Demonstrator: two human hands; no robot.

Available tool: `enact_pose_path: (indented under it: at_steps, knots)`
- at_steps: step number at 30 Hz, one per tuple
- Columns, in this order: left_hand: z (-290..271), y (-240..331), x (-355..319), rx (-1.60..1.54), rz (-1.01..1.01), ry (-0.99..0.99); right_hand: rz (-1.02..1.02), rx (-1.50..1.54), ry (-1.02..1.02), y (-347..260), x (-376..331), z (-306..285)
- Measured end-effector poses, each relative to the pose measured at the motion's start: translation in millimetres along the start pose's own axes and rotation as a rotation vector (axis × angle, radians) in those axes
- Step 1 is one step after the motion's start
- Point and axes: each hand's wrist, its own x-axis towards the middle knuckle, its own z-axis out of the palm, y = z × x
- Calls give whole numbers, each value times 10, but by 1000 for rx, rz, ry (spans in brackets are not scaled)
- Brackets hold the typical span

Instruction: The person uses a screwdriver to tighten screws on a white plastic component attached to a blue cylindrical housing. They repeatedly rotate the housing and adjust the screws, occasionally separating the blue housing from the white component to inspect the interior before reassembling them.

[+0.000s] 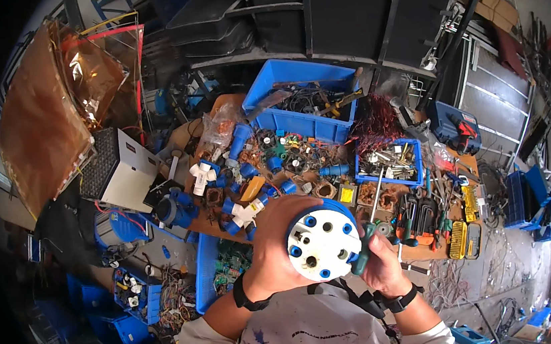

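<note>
Head view: left hand (276,239) cups a round plug (323,243) from its left side, fingers wrapped around the blue rim, white face turned up toward the camera with blue dots around the edge and a few dark holes. Left grip is closed on the plug. Right hand (384,260) sits just right of the plug, grip closed on a screwdriver (364,245) with a dark green handle; the handle touches the plug's right edge, and the thin shaft runs up past it toward the small tray. Plug is held above the near edge of the bench (415,252), close to the person's chest. Both wrists wear black bands. On the bench behind: a big blue bin (264,83) with cables and tools, a smaller blue tray (417,161) of metal parts, a scatter of blue and white connectors (236,191), a row of pliers (418,217), 2 yellow bit cases (466,222). Left of the bench, a white box (121,169) with a mesh side. Blue crates on the floor at lower left.
</note>
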Motion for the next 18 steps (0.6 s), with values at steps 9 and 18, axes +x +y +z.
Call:
enact_pose_path:
  at_steps: [9,18]
  knots:
    - [-402,-282,66,33,19,76,-123,-490,192,-9,-79,596]
    - [-611,-792,-37,-346,-266,-77,-238,-1291,346,-45,-315,1252]
